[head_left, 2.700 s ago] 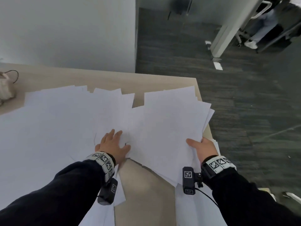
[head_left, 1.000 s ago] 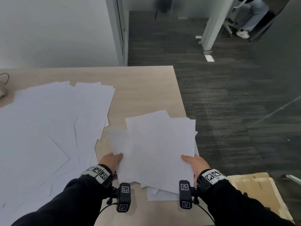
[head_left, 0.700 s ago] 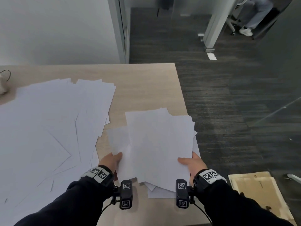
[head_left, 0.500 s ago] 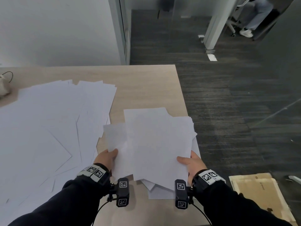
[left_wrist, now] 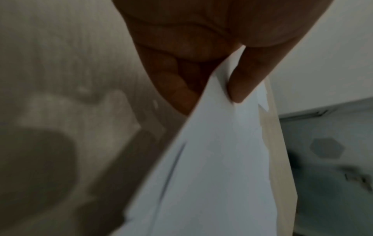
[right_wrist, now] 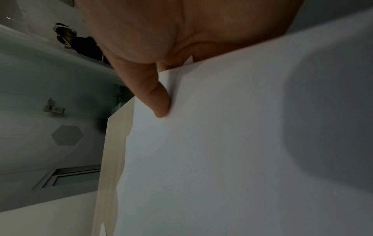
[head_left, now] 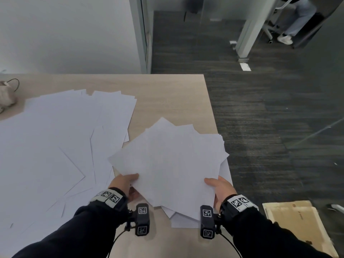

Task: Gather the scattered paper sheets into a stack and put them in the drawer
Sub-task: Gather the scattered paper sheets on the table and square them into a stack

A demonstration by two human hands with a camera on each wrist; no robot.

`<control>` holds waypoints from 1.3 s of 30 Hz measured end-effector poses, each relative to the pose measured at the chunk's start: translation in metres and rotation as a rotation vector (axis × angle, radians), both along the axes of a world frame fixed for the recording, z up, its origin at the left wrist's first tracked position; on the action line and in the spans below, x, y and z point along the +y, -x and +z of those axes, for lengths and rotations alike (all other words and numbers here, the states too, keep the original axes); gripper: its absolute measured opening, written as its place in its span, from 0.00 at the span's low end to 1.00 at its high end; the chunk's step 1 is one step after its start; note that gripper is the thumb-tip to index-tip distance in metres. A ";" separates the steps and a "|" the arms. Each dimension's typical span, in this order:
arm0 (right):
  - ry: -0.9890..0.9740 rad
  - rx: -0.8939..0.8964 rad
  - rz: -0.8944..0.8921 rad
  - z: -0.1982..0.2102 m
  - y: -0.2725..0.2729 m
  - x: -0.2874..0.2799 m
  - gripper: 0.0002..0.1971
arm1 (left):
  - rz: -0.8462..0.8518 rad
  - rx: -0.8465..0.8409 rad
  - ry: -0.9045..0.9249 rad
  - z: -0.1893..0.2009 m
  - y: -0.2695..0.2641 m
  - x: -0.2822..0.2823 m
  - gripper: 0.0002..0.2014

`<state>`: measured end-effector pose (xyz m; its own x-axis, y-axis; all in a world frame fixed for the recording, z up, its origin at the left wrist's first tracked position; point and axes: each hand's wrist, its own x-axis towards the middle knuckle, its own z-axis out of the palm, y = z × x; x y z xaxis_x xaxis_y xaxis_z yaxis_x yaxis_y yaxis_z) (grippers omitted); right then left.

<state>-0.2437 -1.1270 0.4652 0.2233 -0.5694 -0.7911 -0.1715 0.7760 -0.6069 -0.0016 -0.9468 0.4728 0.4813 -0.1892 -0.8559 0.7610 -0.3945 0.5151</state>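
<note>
We pinch an uneven bundle of paper between left hand and right hand, thumbs on top; loose sheets could slide out.

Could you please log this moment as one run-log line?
left hand: grips bundle | right hand: grips bundle | loose sheets: on desk

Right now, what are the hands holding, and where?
A bundle of paper sheets. The left hand pinches its near left edge, the right hand its near right edge.
</note>
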 end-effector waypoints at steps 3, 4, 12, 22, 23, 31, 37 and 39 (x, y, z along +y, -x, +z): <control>-0.016 -0.004 0.006 0.001 -0.003 0.001 0.11 | -0.242 0.027 -0.054 -0.005 0.023 -0.004 0.11; -0.015 -0.002 0.015 0.001 -0.004 0.001 0.10 | -0.295 0.027 -0.071 -0.008 0.027 -0.003 0.14; 0.084 0.123 0.164 -0.003 -0.014 -0.006 0.09 | -0.574 -0.097 -0.176 -0.002 0.019 -0.002 0.26; 0.137 0.163 0.363 0.014 -0.015 -0.011 0.06 | -0.792 -0.691 -0.335 -0.001 -0.028 -0.024 0.35; 0.120 0.168 0.404 0.016 -0.016 -0.011 0.06 | -0.839 -0.689 -0.332 -0.003 -0.025 -0.027 0.34; 0.117 0.221 0.580 0.028 -0.035 -0.013 0.17 | -0.990 -0.728 -0.210 0.000 0.001 -0.036 0.23; 0.318 0.188 0.644 0.019 -0.038 -0.006 0.12 | -0.977 -0.725 -0.145 -0.005 0.000 -0.035 0.24; 0.351 0.207 0.674 0.020 -0.038 -0.005 0.12 | -0.888 -0.707 -0.128 -0.005 -0.003 -0.031 0.25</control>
<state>-0.2060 -1.1322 0.4857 0.4772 -0.5877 -0.6534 -0.6731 0.2335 -0.7017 0.0014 -0.9778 0.4674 0.6029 -0.6342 -0.4841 -0.2576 -0.7290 0.6342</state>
